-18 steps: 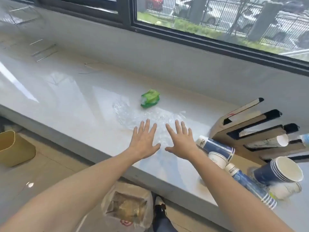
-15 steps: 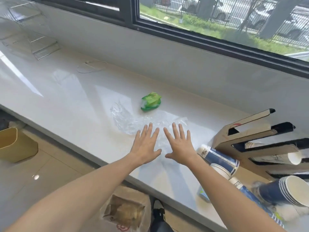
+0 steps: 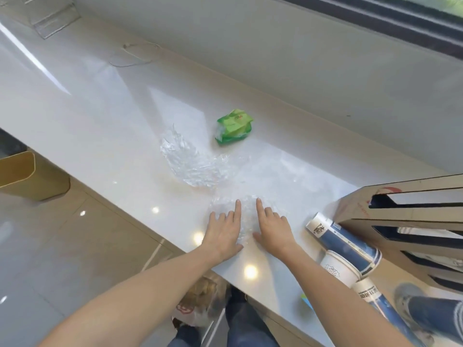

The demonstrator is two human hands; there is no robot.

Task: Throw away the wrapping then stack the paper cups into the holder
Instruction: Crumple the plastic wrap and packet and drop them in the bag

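Clear film (image 3: 198,169) lies crumpled mid-worktop, its near end under your two flat hands.

Your left hand (image 3: 223,234) and right hand (image 3: 271,230) rest open on the wrap, palms down, grasping nothing yet. Gather it inward from both sides and ball it tight before lifting, since loose film will likely trail and snag. The green packet (image 3: 233,126) sits just beyond the film toward the wall; I judge it part of the rubbish, so sweep it up too. The cups (image 3: 345,242) lie on their sides at your right, near the front edge of the worktop (image 3: 100,116), beside the holder (image 3: 406,214); keep your right elbow off them. The left stretch of the worktop is open, and a bin (image 3: 17,171) stands on the floor below that side.
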